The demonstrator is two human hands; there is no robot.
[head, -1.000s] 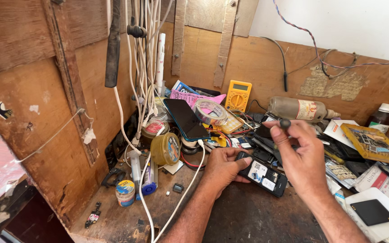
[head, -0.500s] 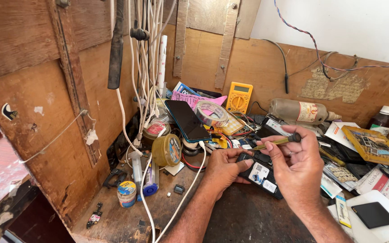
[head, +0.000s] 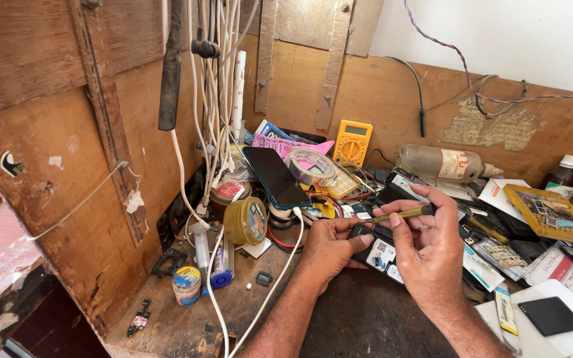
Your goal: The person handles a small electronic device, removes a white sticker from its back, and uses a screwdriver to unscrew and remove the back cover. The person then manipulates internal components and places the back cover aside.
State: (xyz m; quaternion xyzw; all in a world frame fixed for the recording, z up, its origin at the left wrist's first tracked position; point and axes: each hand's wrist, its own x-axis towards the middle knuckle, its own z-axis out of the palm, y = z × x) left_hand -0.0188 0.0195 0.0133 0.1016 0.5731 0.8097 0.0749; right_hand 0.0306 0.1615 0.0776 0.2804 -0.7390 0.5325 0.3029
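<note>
Pinched slim yellowish tool (head: 399, 214), right hand (head: 432, 245), perhaps metal-tipped

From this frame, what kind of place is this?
Most likely a small phone or electronics repair bench. A yellow multimeter stands against the wooden back wall, cables hang in a bunch, and the left hand steadies an opened phone while the right hand holds a thin tool over it.

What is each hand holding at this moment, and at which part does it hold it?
The right hand pinches a thin yellow-green tool near its dark rear end. The left hand steadies an opened black phone at its left edge.
</note>
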